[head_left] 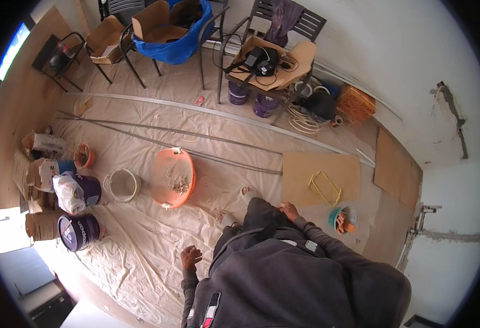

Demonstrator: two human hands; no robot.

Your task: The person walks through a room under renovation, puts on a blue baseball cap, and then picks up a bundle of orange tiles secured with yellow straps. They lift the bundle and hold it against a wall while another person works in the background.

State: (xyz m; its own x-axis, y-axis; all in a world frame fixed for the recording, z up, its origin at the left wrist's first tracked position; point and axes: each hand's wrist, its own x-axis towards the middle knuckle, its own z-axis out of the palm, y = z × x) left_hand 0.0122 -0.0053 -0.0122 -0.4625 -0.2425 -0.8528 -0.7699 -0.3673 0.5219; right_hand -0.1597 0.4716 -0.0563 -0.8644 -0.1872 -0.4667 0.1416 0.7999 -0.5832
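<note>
My left hand [190,256] hangs beside my body above the crumpled plastic sheet [130,257], fingers loosely bent and apart, holding nothing. My right hand [288,212] is against my dark trousers [264,217] at the right thigh, fingers curled; what they hold, if anything, is hidden. In front of my sandalled feet [248,191] sits an orange tub [188,180] with pale debris inside, and left of it a pale bucket [124,185]. To the right lie a tan board [303,172] with a yellow wire frame [326,186] on it and a teal bucket [342,218] holding reddish pieces.
Purple buckets [77,232], sacks and bags line the left. Long metal rods [196,139] and a pale strip [218,112] cross the floor ahead. Chairs [259,13] carrying cardboard boxes stand along the back, with an orange crate [355,104] beside them. A chased wall [458,202] bounds the right.
</note>
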